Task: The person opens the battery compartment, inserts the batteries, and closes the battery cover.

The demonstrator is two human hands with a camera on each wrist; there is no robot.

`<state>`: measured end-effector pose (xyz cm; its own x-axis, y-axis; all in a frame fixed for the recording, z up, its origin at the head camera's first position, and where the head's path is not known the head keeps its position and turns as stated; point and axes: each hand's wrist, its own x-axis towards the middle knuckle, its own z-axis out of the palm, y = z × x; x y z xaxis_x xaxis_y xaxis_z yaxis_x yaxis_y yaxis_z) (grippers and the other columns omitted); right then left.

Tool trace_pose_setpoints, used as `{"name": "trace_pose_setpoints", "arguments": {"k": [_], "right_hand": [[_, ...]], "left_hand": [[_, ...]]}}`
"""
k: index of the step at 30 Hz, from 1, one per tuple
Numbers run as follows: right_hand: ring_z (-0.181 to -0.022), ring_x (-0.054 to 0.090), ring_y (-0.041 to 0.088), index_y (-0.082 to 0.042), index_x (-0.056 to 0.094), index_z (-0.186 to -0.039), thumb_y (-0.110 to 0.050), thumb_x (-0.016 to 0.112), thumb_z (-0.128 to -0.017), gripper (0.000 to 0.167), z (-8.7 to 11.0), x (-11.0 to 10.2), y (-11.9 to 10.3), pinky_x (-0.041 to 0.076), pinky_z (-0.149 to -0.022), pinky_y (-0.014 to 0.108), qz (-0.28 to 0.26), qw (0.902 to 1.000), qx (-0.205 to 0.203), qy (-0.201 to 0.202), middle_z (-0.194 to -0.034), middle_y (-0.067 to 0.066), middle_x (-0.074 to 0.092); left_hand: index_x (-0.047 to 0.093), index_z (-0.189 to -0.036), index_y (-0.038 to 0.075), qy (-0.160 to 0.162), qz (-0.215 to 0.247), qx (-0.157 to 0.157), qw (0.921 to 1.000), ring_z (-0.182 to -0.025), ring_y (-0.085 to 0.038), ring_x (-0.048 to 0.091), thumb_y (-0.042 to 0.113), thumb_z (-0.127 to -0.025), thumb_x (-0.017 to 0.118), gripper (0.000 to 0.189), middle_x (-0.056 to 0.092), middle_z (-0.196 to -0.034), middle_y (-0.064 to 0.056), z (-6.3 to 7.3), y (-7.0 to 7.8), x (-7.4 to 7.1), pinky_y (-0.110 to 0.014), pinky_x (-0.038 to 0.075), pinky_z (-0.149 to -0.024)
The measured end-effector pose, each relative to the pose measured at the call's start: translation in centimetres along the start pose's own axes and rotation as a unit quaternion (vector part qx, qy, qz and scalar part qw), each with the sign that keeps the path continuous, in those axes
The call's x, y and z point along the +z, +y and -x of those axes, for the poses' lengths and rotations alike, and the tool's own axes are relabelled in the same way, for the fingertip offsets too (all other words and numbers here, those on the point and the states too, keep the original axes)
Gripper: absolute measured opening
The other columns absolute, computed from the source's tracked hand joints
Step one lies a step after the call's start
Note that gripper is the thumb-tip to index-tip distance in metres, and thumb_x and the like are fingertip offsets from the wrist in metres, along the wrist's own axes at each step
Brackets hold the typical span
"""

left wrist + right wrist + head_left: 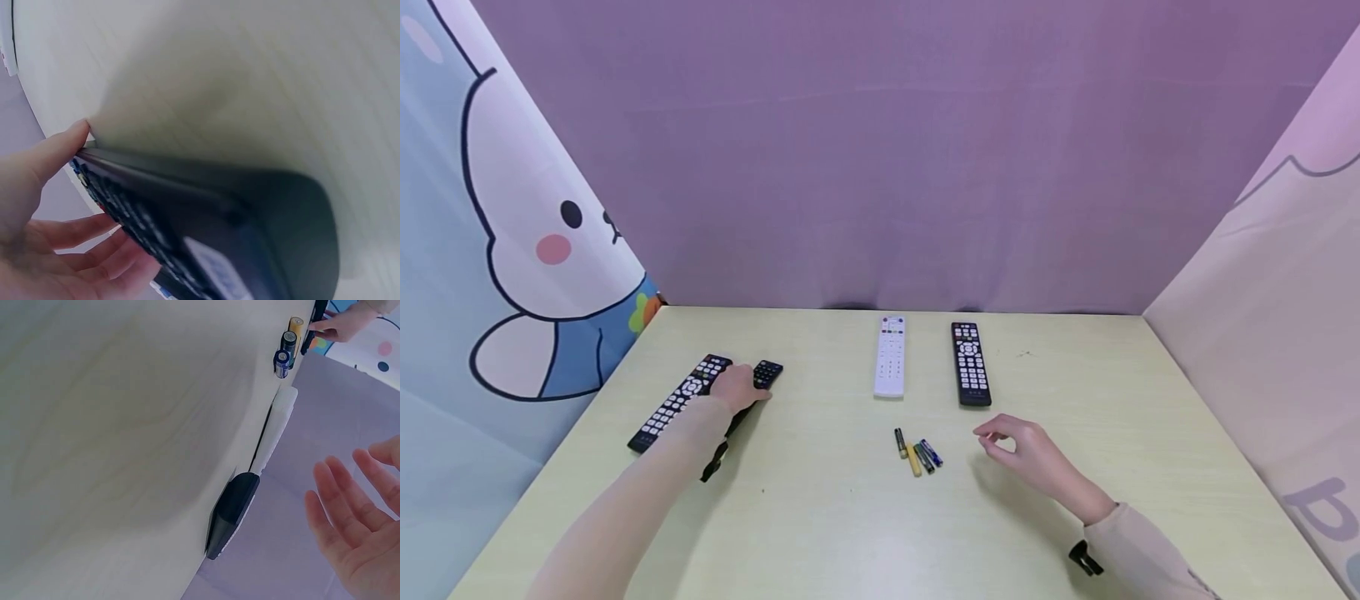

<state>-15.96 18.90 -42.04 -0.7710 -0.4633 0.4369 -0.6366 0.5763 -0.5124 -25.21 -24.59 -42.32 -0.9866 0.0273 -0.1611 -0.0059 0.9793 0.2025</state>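
At the table's left side my left hand (735, 388) grips a slim black remote control (767, 374), partly hidden by the hand and sleeve. In the left wrist view the thumb lies on one long edge of this remote (250, 206) and the fingers on the other. Another black remote (673, 410) with pale buttons lies just left of that hand. My right hand (1028, 452) hovers over the table with loosely bent fingers, holding nothing. Left of it lies a small group of batteries, among them a yellow battery (913, 460); they also show in the right wrist view.
Toward the back edge of the table (820, 533) lie a white remote (890, 358) and, right of it, a black remote (972, 367). A purple cloth (910, 167) hangs behind. Printed cloths (520, 358) stand along both sides.
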Motion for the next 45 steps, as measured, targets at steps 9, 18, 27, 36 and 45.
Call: {"name": "trace_pose_setpoints", "arguments": {"k": [9,18,27,36,45], "right_hand": [[-0.071,0.058,0.007,-0.001,0.064,-0.087,0.003,0.062,-0.074,0.013,0.2,0.0,0.2,0.05,-0.064,0.03,-0.005,1.0,-0.005,0.005,-0.082,0.005,0.064],[-0.071,0.058,0.007,-0.001,0.064,-0.087,0.003,0.062,-0.074,0.014,0.2,-0.3,0.1,0.05,-0.064,0.027,-0.001,1.0,0.003,0.002,-0.082,0.003,0.064],[-0.072,0.058,0.009,-0.001,0.065,-0.088,0.003,0.062,-0.075,0.014,0.2,-0.3,0.0,0.05,-0.065,0.029,0.004,0.9998,0.011,-0.013,-0.083,0.003,0.065],[-0.072,0.058,0.008,-0.001,0.065,-0.088,0.003,0.062,-0.075,0.013,0.3,-0.4,0.2,0.05,-0.065,0.029,0.006,0.9997,0.017,-0.013,-0.083,0.003,0.065],[-0.072,0.057,0.007,-0.002,0.065,-0.089,0.0,0.062,-0.076,0.013,0.3,-0.5,0.2,0.05,-0.065,0.028,0.007,0.9993,0.03,-0.02,-0.083,0.002,0.065]], "left_hand": [[0.052,-0.106,-0.013,-0.001,-0.022,-0.024,0.9995,-0.082,-0.035,0.055,0.036,-0.082,0.057,0.055,0.055,-0.1,-0.03,-0.3,1.3,-0.5,-0.045,0.047,-0.068],[0.051,-0.105,-0.013,0.109,-0.054,0.009,0.9925,-0.088,-0.04,0.052,0.033,-0.086,0.052,0.05,0.052,-0.094,-0.028,-1.2,4.1,-0.3,-0.051,0.044,-0.074],[0.048,-0.114,-0.01,0.128,0.018,0.037,0.991,-0.089,-0.038,0.053,0.032,-0.088,0.049,0.049,0.052,-0.101,-0.027,-2.3,8.8,0.3,-0.046,0.048,-0.072],[0.048,-0.118,-0.003,0.096,0.111,0.013,0.989,-0.096,-0.035,0.053,0.036,-0.085,0.053,0.052,0.052,-0.108,-0.022,-2.9,13.9,1.4,-0.043,0.046,-0.08],[0.046,-0.119,-0.005,0.064,0.129,0.02,0.9893,-0.094,-0.029,0.051,0.041,-0.081,0.057,0.061,0.051,-0.106,-0.019,-3.3,17.7,3.7,-0.039,0.045,-0.08]]}}
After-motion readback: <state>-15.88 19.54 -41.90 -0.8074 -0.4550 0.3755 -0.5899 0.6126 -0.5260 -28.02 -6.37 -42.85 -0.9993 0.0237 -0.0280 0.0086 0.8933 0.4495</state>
